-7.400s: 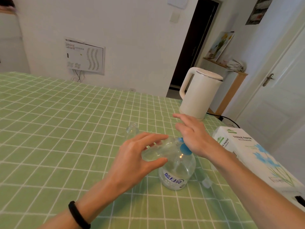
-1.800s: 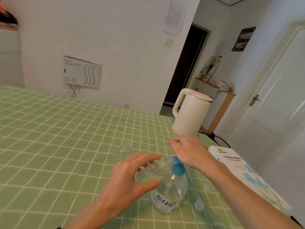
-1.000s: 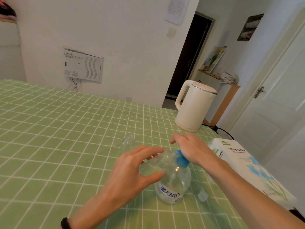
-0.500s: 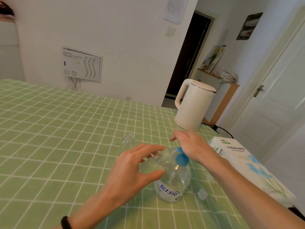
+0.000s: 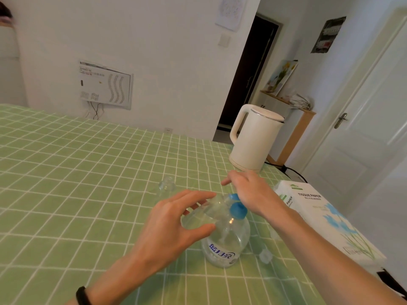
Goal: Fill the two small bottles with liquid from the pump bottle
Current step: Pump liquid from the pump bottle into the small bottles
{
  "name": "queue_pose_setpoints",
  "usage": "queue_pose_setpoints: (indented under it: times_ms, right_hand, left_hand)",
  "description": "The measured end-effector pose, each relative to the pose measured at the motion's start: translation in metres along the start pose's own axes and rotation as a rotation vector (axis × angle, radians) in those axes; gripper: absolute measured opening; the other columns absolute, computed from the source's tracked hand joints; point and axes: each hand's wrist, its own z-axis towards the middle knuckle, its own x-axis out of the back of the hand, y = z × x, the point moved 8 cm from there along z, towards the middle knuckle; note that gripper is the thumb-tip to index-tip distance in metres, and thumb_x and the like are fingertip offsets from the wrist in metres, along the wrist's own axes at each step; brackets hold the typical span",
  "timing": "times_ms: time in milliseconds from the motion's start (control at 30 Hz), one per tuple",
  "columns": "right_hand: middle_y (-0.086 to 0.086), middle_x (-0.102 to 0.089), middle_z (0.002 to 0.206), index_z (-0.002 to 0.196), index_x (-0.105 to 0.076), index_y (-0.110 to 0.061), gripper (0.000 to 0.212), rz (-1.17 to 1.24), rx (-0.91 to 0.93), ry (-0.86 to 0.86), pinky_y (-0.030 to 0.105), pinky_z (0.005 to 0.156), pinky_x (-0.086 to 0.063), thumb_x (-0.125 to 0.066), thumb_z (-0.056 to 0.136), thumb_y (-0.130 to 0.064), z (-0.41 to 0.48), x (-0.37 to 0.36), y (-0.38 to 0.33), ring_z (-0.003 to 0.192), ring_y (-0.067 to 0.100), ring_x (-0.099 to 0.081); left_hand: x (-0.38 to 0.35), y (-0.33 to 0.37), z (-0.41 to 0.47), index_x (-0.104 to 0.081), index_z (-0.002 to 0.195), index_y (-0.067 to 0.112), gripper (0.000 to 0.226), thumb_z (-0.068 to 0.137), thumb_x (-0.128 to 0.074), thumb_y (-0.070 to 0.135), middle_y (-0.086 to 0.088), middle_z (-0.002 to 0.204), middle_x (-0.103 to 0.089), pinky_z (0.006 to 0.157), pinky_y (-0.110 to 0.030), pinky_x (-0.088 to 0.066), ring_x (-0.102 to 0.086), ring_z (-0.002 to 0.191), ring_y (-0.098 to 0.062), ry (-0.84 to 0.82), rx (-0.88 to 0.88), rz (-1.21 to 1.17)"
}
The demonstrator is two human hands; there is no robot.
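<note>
Checked green cloth (image 5: 88,172); left hand (image 5: 174,227) grips clear, seemingly plastic small bottle (image 5: 210,209).

The desk (image 5: 88,194) wears a pale green cloth crossed by a grid of thin white lines. The pump bottle (image 5: 226,241) is clear, with a bright blue pump top (image 5: 237,209) and blue lettering on its front; the small bottle (image 5: 202,214) just left of that top and the second small bottle (image 5: 167,186) behind it are clear and colourless. Right of the pump bottle lies a white tissue box (image 5: 330,225) printed with pale blue flowers and green stems, and behind it stands a cream kettle (image 5: 255,139) with a silvery rim.
</note>
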Motion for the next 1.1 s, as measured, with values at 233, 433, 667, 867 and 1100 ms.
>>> queue_pose_setpoints:
  times_ms: [233,433,667,867,1100]
  right_hand:
    - [0.019,-0.069,0.134,0.123,-0.071,-0.001,0.053,-0.054,-0.025,-0.049,0.049,0.106,-0.048,-0.038,0.105,-0.038,-0.002,-0.003,0.001,0.125,0.038,-0.062]
    - [-0.001,-0.045,0.062,0.066,-0.048,-0.013,0.045,-0.148,0.022,0.027,0.034,0.059,-0.033,-0.043,0.102,-0.038,0.009,0.011,-0.011,0.062,0.019,-0.042]
    - [0.004,-0.071,0.124,0.116,-0.079,-0.014,0.049,-0.020,-0.049,-0.088,0.050,0.108,-0.044,-0.038,0.104,-0.039,0.000,-0.011,0.003,0.119,0.030,-0.060]
    - [0.007,-0.064,0.100,0.097,-0.065,-0.016,0.042,-0.137,0.002,-0.024,0.053,0.098,-0.047,-0.035,0.105,-0.044,0.006,0.004,-0.002,0.103,0.031,-0.056]
    - [0.005,-0.056,0.145,0.148,-0.053,-0.032,0.046,-0.017,0.024,-0.041,0.054,0.117,-0.034,-0.037,0.106,-0.043,0.012,-0.003,0.004,0.142,0.030,-0.041]
  left_hand:
    - [-0.001,0.000,-0.002,-0.062,0.130,0.050,0.060,0.072,-0.079,0.052,0.031,0.108,-0.069,0.083,-0.007,-0.049,-0.064,0.099,0.011,-0.002,0.002,0.014]
    - [0.001,0.001,0.000,-0.061,0.132,0.051,0.061,0.073,-0.074,0.059,0.031,0.111,-0.070,0.085,-0.014,-0.053,-0.066,0.102,0.007,0.005,-0.006,-0.006]
    - [-0.001,-0.005,-0.002,-0.062,0.129,0.049,0.060,0.073,-0.084,0.047,0.026,0.110,-0.071,0.083,-0.014,-0.053,-0.065,0.099,0.008,0.000,0.006,0.018]
    - [0.000,0.003,-0.001,-0.062,0.128,0.051,0.059,0.073,-0.082,0.047,0.026,0.109,-0.071,0.083,-0.014,-0.054,-0.066,0.100,0.007,0.011,-0.014,-0.013]
    - [-0.002,-0.001,0.000,-0.063,0.130,0.047,0.057,0.075,-0.077,0.055,0.025,0.110,-0.071,0.082,-0.014,-0.053,-0.067,0.099,0.003,-0.001,-0.018,-0.029]
